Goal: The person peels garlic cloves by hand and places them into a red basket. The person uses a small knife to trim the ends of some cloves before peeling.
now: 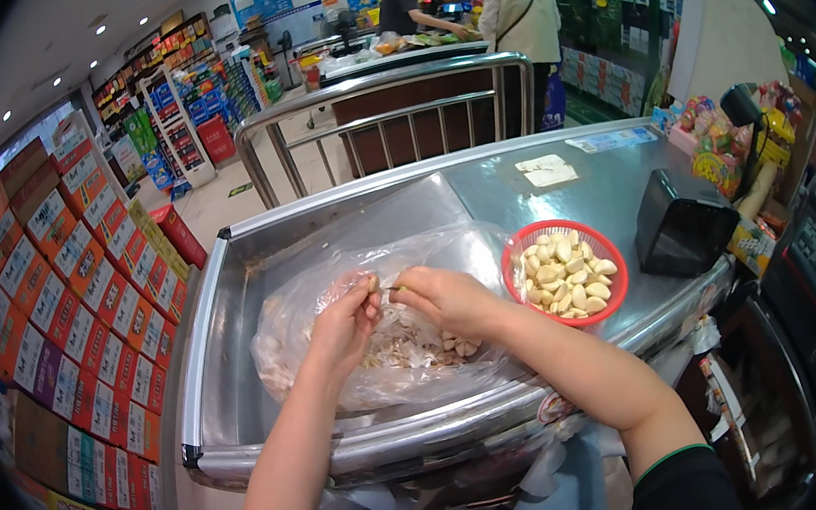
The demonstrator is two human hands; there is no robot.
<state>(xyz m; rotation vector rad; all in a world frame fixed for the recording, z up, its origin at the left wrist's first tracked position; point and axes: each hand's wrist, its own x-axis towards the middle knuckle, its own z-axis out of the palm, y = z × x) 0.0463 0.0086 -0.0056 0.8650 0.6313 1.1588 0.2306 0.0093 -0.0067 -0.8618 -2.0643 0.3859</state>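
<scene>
My left hand [346,321] pinches a small pale garlic clove [373,283] at its fingertips, above an open clear plastic bag [287,321]. Close to its right, my right hand [437,295] has thumb and fingers closed on a small dark, thin thing [394,289]; whether this is a blade or a bit of skin, I cannot tell. In the bag lie loose garlic skins [409,334] and, below my right hand, a garlic bulb [461,343]. A red plastic basket [620,291] of peeled cloves [568,271] stands to the right of the bag.
The steel counter [491,192] has a raised rim. On its right are a black box-shaped device [684,223] and packaged sweets [715,137]. A metal railing [388,80] stands beyond it, stacked cartons [70,271] at left. Two people [520,15] [403,2] are at a far counter.
</scene>
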